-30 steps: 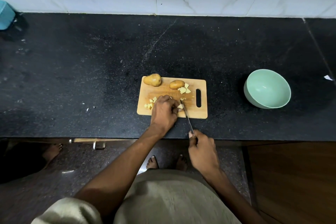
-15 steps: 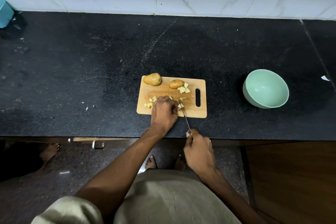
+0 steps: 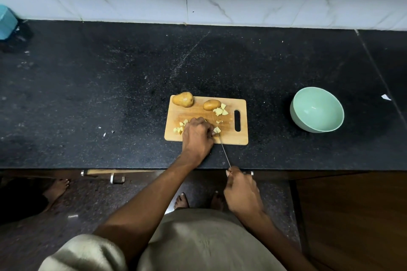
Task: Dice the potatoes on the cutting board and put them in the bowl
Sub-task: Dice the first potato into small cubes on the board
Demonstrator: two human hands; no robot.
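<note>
Wooden cutting board (image 3: 229, 136) on the black counter (image 3: 110, 94), whole potato (image 3: 183, 99) and half potato (image 3: 211, 104) at its far edge, pale yellow dice (image 3: 220, 111) scattered, left hand (image 3: 198, 136) curled over a piece, right hand (image 3: 241, 191) gripping the knife (image 3: 223, 149), mint bowl (image 3: 317, 112) well right, nothing visible inside.

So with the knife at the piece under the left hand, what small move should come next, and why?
Probably press the knife down through the potato piece that the left hand steadies. The right hand grips the handle, the blade tip sits at that piece, whole potatoes wait on the cutting board, and the bowl holds nothing.
</note>
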